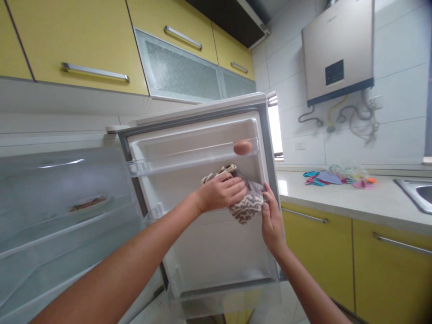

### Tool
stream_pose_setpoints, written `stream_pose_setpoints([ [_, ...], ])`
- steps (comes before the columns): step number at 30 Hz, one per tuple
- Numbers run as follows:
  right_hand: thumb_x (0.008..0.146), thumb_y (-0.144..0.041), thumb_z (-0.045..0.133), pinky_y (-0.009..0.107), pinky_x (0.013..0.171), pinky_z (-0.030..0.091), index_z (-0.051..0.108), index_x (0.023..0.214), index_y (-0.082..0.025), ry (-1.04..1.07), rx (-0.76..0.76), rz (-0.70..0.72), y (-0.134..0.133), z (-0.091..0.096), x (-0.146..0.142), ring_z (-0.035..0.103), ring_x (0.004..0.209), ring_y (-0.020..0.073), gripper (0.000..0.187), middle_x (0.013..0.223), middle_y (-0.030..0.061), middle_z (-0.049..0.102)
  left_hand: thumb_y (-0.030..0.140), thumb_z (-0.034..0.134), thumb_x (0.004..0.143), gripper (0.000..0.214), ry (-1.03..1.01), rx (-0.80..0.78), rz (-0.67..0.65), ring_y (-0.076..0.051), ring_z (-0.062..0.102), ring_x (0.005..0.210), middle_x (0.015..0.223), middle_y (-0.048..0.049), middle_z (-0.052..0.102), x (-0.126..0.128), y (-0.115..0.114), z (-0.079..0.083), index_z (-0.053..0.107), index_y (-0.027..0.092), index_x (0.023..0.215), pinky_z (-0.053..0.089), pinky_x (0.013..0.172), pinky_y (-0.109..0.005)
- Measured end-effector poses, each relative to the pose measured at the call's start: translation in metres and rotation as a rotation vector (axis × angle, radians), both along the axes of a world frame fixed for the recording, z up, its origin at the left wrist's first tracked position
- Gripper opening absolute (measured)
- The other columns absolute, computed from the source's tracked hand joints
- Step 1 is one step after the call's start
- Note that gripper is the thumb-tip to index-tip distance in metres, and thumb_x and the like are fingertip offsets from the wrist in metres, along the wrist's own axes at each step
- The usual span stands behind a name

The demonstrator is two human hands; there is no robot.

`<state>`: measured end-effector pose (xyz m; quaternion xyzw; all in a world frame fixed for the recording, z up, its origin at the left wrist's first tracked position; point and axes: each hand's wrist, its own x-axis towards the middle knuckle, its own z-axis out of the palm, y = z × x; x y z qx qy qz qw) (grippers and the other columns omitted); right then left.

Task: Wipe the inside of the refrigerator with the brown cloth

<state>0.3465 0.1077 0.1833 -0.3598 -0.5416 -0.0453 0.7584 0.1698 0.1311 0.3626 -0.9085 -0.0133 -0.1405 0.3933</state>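
A patterned grey-brown and cream cloth (248, 204) is bunched against the inside of the open refrigerator door (216, 256). My left hand (222, 191) presses on it, fingers curled over its folds. At the cloth's right edge, beside the door's grey seal, my right hand (272, 220) is closed with thumb and fingers around that edge. A brown egg (243, 147) lies in the clear upper door shelf (189, 153), just above the cloth. The middle part of the door behind the cloth and my hands is hidden.
Left of the door, the refrigerator's interior shows glass shelves (67, 236) and a small tray of food (87, 203). A lower clear door bin (229, 297) juts out. On the right counter (303, 198) lie colourful cloth pieces (330, 177) near a sink (421, 193). Yellow cabinets (94, 40) hang above.
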Motion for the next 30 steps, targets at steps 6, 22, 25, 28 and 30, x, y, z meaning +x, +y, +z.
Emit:
stream_pose_setpoints([
  [6, 0.102, -0.039, 0.037, 0.052, 0.12, 0.032, 0.055, 0.126, -0.028, 0.003, -0.021, 0.033, 0.0, 0.004, 0.001, 0.036, 0.149, 0.0262, 0.032, 0.16, 0.0082, 0.041, 0.019, 0.041, 0.099, 0.034, 0.068, -0.032, 0.079, -0.02, 0.064, 0.117, 0.126, -0.0098, 0.072, -0.006, 0.02, 0.006, 0.068, 0.027, 0.117, 0.048, 0.1, -0.035],
  [22, 0.101, -0.041, 0.039, 0.051, 0.119, 0.032, 0.057, 0.119, -0.025, 0.042, -0.026, 0.074, 0.008, 0.005, 0.003, 0.038, 0.147, 0.0255, 0.03, 0.158, 0.0101, 0.043, 0.011, 0.053, 0.091, 0.03, 0.267, 0.444, -0.045, -0.018, 0.064, 0.118, 0.128, 0.0005, 0.072, -0.078, 0.045, 0.007, 0.071, 0.026, 0.11, 0.047, 0.11, -0.033],
  [25, 0.101, -0.042, 0.038, 0.051, 0.119, 0.032, 0.057, 0.118, -0.025, 0.069, -0.039, 0.081, 0.007, 0.006, 0.001, 0.038, 0.147, 0.0255, 0.031, 0.159, 0.0104, 0.043, 0.013, 0.051, 0.093, 0.037, 0.235, 0.48, 0.018, -0.02, 0.061, 0.126, 0.139, -0.0021, 0.066, -0.077, 0.045, 0.001, 0.064, 0.025, 0.126, 0.044, 0.112, -0.035],
  [28, 0.101, -0.043, 0.038, 0.052, 0.12, 0.031, 0.057, 0.119, -0.025, 0.08, -0.051, 0.086, 0.005, 0.006, -0.001, 0.037, 0.148, 0.0256, 0.032, 0.159, 0.011, 0.042, 0.016, 0.05, 0.096, 0.044, 0.166, 0.485, 0.077, -0.022, 0.058, 0.131, 0.145, -0.0048, 0.061, -0.057, 0.046, -0.007, 0.054, 0.028, 0.138, 0.044, 0.112, -0.038],
  [30, 0.101, -0.044, 0.038, 0.052, 0.12, 0.029, 0.057, 0.119, -0.024, 0.082, -0.048, 0.088, 0.004, 0.006, -0.001, 0.037, 0.148, 0.0255, 0.033, 0.159, 0.0113, 0.042, 0.018, 0.051, 0.096, 0.043, 0.132, 0.467, 0.091, -0.024, 0.057, 0.133, 0.147, -0.0072, 0.059, -0.038, 0.046, -0.011, 0.054, 0.029, 0.138, 0.044, 0.111, -0.04],
])
